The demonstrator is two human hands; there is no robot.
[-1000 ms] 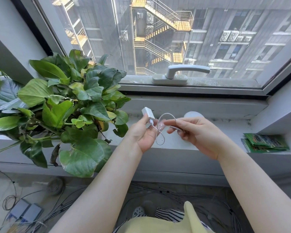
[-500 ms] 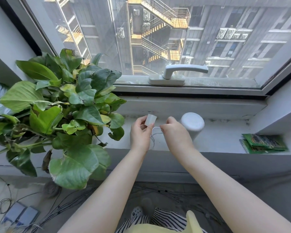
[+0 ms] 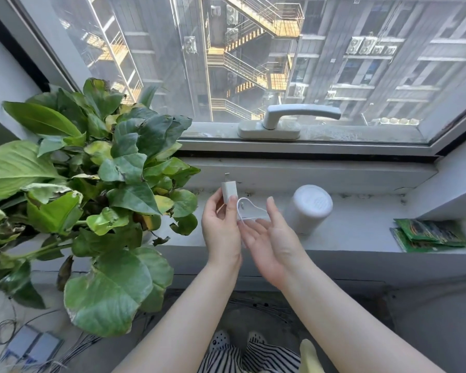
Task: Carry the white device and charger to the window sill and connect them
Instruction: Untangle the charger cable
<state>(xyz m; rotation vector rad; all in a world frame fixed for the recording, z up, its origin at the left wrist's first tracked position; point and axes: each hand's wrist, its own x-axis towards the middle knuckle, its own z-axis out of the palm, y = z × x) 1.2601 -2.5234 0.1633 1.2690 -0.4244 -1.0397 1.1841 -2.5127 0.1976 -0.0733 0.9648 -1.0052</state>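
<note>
The white cylindrical device [image 3: 308,208] stands upright on the window sill [image 3: 355,232], just right of my hands. My left hand [image 3: 221,227] grips the small white charger plug [image 3: 229,190] upright, its metal prongs pointing up. A thin white cable [image 3: 249,210] loops from the plug across to my right hand [image 3: 269,235], which is held palm up with fingers spread, the cable resting over its fingertips. The cable's free end is hidden between my hands.
A large leafy potted plant [image 3: 92,189] crowds the sill's left part, its leaves close to my left hand. Green packets [image 3: 431,235] lie at the sill's right end. The window handle [image 3: 288,119] is behind the hands. Wires and small boxes [image 3: 30,345] lie on the floor below.
My right hand has turned palm up and opened, letting the cable lie loose. The plug now stands upright with its prongs up in my left hand. The view moved closer.
</note>
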